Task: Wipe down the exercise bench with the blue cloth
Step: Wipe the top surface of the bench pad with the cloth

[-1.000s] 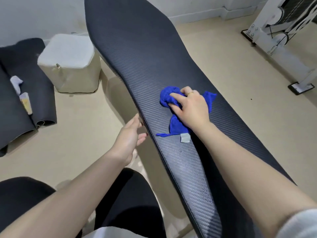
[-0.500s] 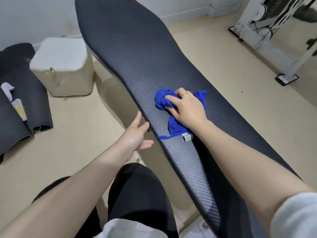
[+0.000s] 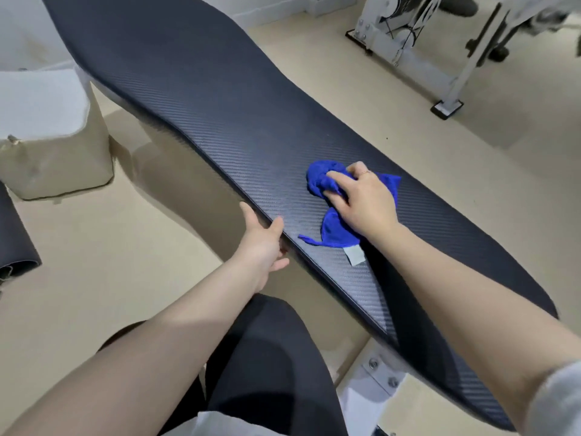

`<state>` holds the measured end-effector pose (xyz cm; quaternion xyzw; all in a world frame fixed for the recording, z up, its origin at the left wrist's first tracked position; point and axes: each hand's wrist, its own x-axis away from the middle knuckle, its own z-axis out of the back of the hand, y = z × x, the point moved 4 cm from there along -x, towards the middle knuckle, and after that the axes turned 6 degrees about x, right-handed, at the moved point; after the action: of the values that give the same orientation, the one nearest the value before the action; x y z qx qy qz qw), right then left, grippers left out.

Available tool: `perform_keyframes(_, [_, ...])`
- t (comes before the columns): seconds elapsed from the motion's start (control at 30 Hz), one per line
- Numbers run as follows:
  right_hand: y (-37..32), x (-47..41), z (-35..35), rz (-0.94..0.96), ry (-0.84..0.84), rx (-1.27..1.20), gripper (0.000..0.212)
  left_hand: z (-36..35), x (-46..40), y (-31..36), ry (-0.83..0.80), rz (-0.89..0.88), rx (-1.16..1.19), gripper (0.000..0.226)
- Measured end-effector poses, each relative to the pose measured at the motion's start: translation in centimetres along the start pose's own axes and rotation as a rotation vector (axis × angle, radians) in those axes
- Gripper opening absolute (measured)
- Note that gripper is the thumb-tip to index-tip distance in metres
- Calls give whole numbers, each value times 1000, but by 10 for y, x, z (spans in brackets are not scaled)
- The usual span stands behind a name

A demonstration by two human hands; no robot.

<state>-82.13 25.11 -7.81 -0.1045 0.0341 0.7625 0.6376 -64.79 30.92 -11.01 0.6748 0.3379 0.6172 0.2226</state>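
The exercise bench point(image 3: 201, 99) is a long black pad with a woven texture, running from the top left to the bottom right. A bunched blue cloth point(image 3: 323, 180) with a white tag lies on the pad's middle. My right hand point(image 3: 361, 199) lies on top of the cloth and grips it, fingers curled into the folds, pressing it onto the pad. My left hand point(image 3: 261, 240) is at the pad's near edge, thumb on the top surface and fingers extended along and under the side.
A beige box-shaped cushion point(image 3: 47, 143) stands on the floor at left, with a rolled black mat point(image 3: 14, 243) beside it. White metal gym machine frames point(image 3: 405, 36) stand at the top right. The bench's white metal bracket point(image 3: 380, 372) shows below the pad. My dark-clad knee point(image 3: 267, 357) is below.
My left hand has come up from beside the bench to touch its near edge. My right hand stays on the cloth at about the same spot of the pad while the view has shifted.
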Motion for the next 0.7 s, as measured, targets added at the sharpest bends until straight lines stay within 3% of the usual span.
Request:
perform_keyframes(0.23, [-36,94,19,444,-116,-105,32,3,-5,-6,-37,-5,97,73])
perform_keyframes(0.3, [-21,91,16,382,-70,-35,37,5,-10,-9,-38,-16,106,74])
perform_keyframes(0.4, [8,69,12,-40,79,77,39,4,-12,-7,12,-57,42,74])
perform_keyframes(0.5, [20,63,9,-347,63,123,33,2,-9,-7,22,-82,23,73])
perform_keyframes(0.6, [-3,73,15,-294,38,74,36,0,-5,-4,2,-74,63,73])
perform_keyframes(0.7, [-38,103,21,-12,-56,-27,43,-1,-4,-3,-17,-68,82,73])
